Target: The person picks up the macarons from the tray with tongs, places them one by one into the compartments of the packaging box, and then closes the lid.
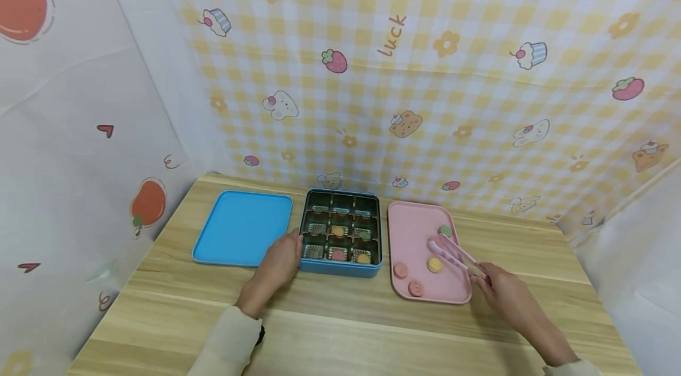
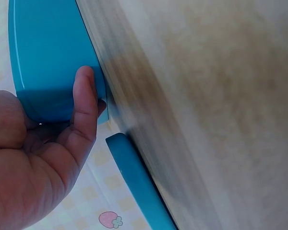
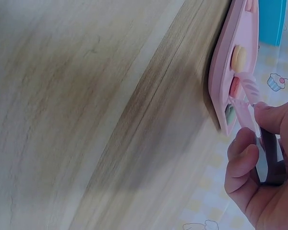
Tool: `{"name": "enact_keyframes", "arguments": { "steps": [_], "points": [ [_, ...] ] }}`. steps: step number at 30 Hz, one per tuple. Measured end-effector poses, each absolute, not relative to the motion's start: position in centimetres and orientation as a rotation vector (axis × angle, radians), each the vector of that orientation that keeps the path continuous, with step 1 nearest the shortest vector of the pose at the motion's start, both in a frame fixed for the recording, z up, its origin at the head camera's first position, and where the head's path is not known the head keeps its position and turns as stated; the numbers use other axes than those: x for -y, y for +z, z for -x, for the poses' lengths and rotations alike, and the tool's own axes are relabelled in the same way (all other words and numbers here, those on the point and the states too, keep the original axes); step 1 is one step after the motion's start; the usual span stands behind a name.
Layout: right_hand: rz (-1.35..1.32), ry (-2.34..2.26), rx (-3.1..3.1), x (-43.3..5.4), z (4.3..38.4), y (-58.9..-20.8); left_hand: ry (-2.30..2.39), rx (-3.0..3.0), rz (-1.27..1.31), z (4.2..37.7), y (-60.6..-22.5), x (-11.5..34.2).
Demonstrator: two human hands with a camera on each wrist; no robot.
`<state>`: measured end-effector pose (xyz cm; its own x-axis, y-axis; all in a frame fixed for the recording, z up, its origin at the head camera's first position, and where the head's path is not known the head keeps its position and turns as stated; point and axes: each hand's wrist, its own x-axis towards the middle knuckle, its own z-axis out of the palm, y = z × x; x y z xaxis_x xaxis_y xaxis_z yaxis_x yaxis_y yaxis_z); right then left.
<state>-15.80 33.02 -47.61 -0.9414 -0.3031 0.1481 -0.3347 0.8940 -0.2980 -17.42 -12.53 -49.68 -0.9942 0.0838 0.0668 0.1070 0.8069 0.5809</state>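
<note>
- The right hand (image 1: 508, 296) grips a pair of tongs (image 3: 271, 158), thumb and fingers curled round the dark handles.
- The tongs' pale tips stand apart on either side of a pink cookie (image 3: 235, 87) on the tray; whether they touch it, I cannot tell.
- The left hand (image 1: 280, 258) holds the box (image 1: 340, 270) at its front left corner, one finger bent against the front wall.
- That pink cookie sits between a green cookie (image 1: 444, 230) and a yellow cookie (image 1: 434, 264).
- Two more pink cookies (image 1: 415, 288) lie near the front left of the pink tray (image 1: 415, 225).
- The box has nine compartments: yellow in the centre, green to its right, pink front middle, yellow front right.
- A blue lid (image 1: 245, 225) lies left of the box.
- All rest on a wooden table (image 1: 340, 323) before a checked cloth (image 1: 372, 80).
</note>
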Motion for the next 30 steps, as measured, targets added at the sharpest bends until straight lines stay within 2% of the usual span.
{"name": "enact_keyframes", "arguments": {
  "steps": [18, 30],
  "points": [
    [-0.546, 0.518, 2.898, -32.8, 15.9, -48.0, -0.933, 2.942, 0.176, 17.4, -49.5, 12.4],
    [-0.541, 0.524, 2.930, -31.1, 17.1, -46.7, -0.939, 2.942, 0.167, 17.4, -49.5, 12.5]
  ]
}}
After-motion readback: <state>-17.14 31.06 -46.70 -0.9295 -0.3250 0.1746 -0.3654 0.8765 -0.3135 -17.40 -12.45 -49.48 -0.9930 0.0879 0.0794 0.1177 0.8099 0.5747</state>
